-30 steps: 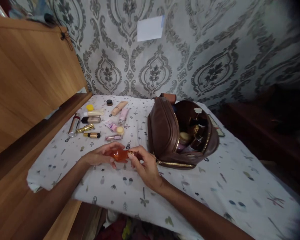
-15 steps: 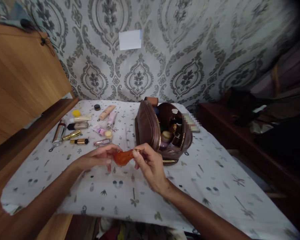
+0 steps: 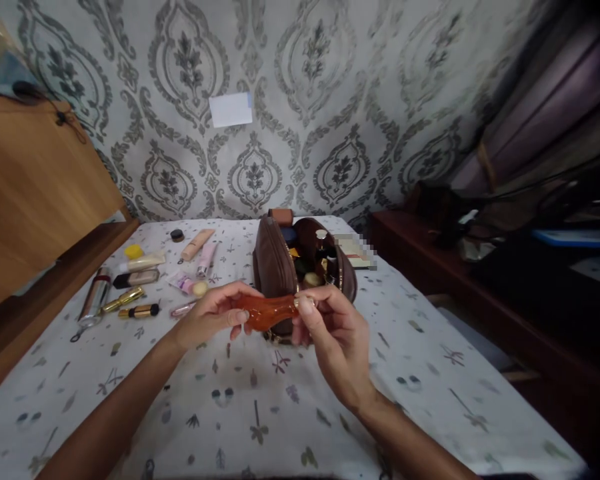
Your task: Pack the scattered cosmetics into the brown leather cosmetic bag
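Head camera, looking down: a table under a leaf-printed white cloth fills the view, set against patterned grey wallpaper. At centre stands a brown leather cosmetic bag, unzipped and open, with bottles and jars upright inside. At ten o'clock from the bag, loose cosmetics lie scattered on the cloth: tubes, gold-capped lipsticks, small pots. In front of the bag, raised off the cloth, the left hand and right hand share an amber, translucent bottle lying sideways between them. The left fingers are closed around its broad base at nine o'clock; the right thumb and fingertips pinch the narrow neck at three o'clock, where a cap seems to sit, though it is too small to make out. Held horizontal and only by fingertips, the bottle could slip onto the cloth, or leak over the open bag should the cap come loose.
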